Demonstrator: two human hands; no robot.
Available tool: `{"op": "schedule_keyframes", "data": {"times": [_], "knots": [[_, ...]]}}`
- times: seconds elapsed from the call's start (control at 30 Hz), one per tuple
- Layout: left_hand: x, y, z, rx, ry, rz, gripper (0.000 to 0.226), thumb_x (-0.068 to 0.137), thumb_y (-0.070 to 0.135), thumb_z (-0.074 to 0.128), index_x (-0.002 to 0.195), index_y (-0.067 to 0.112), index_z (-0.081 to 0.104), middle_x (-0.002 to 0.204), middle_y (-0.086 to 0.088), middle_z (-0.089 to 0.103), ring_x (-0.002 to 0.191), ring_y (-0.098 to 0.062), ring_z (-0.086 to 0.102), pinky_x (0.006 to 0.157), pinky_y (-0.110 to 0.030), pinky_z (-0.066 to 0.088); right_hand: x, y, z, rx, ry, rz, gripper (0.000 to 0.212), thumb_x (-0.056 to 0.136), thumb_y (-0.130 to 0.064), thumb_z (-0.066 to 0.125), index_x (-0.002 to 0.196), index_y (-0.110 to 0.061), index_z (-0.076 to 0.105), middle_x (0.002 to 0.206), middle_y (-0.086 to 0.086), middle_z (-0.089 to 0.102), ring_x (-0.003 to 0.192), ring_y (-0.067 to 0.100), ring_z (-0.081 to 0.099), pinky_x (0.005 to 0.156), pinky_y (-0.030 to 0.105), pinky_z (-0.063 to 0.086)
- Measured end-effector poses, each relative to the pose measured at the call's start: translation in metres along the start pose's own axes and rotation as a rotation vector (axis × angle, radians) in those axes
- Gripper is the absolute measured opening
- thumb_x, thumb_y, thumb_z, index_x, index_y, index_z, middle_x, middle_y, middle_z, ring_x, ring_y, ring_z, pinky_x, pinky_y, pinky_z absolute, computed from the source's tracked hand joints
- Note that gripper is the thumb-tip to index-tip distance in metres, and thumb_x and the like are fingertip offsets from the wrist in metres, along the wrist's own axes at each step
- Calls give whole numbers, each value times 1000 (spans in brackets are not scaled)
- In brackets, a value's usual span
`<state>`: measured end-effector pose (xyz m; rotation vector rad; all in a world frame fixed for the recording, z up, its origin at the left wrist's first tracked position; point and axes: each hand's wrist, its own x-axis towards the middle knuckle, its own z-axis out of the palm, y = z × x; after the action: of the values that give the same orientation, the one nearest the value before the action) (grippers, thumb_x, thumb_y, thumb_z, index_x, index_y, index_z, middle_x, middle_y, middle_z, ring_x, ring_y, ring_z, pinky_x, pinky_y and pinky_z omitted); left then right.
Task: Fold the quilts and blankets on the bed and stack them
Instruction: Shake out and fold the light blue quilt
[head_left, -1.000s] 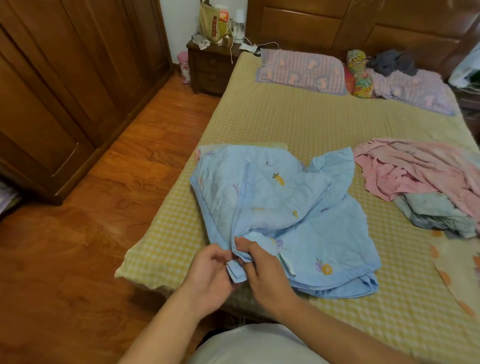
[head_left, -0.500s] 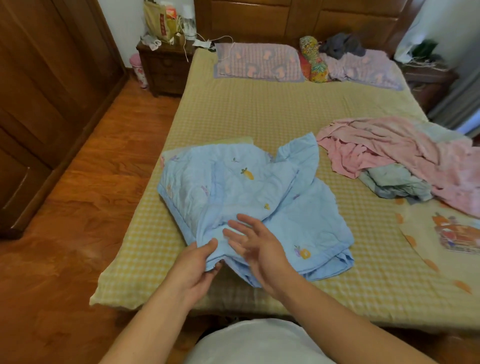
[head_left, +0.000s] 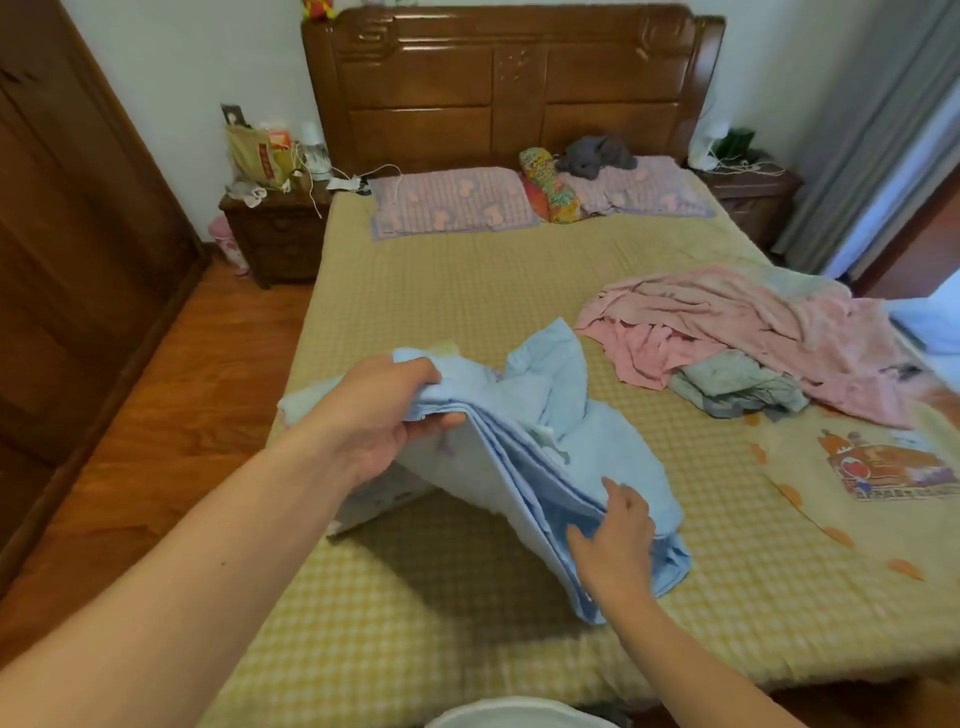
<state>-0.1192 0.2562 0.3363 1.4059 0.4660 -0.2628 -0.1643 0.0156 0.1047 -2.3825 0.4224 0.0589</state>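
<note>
A dark wooden wardrobe (head_left: 78, 291) stands at the far left, and a nightstand (head_left: 278, 236) sits beside the bed's head.

The left hand (head_left: 382, 415) reaches forward from a long, outstretched forearm, palm turned toward the centre. Its fingers (head_left: 415, 375) curl over the top of the blue quilt's stacked edges while the thumb closes from below, so the hand grips several layers at once and holds that end raised off the bed (head_left: 467, 291).

The blue quilt (head_left: 550, 441) lies near the foot of the bed, on its left half. Its folded edge runs in a long line from the raised left hand down and rightward to the lower hand, tenting above the checked yellow sheet and throwing a shadow under it. A loose flap stands up behind.

The right hand (head_left: 615, 545) comes in low, wrist bent slightly, its fingers fairly straight and spread, resting against the quilt's lower layers without closing round them.

Farther right, a crumpled pink blanket (head_left: 753, 327) sprawls over a grey-green cloth (head_left: 737, 387), well apart from the quilt.
</note>
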Motion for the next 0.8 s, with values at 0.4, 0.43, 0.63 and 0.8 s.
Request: {"op": "schedule_keyframes", "data": {"times": [0.4,0.43,0.63,0.8], "knots": [[1,94,24,-95,-49,70,7,97,3,58,96,-3,61,94,-20,66,73,-21,68,58,-24,61,33,-89,-66,-96,213,-917,17,90,-19,67,100,-22,54,145,0,42,94,16,58,59,26,46],[1,96,26,-95,-55,71,7,97,3,58,97,-3,60,94,-20,65,73,-21,68,58,-24,61,33,-92,-65,-56,229,-888,12,95,-26,61,105,-24,55,146,-3,41,103,12,55,66,24,46],[1,97,30,-71,-88,75,11,95,3,60,104,-4,61,97,-21,66,64,-19,71,55,-23,58,39,-90,-68,75,260,-737,25,102,-49,34,116,-37,51,112,-18,53,96,9,58,76,9,35],[2,97,29,-61,-101,67,15,96,3,60,109,-5,61,99,-22,66,64,-20,71,53,-23,57,48,-96,-70,-30,236,-791,38,99,-50,48,121,-22,64,140,-13,46,115,9,56,78,27,55]]}}
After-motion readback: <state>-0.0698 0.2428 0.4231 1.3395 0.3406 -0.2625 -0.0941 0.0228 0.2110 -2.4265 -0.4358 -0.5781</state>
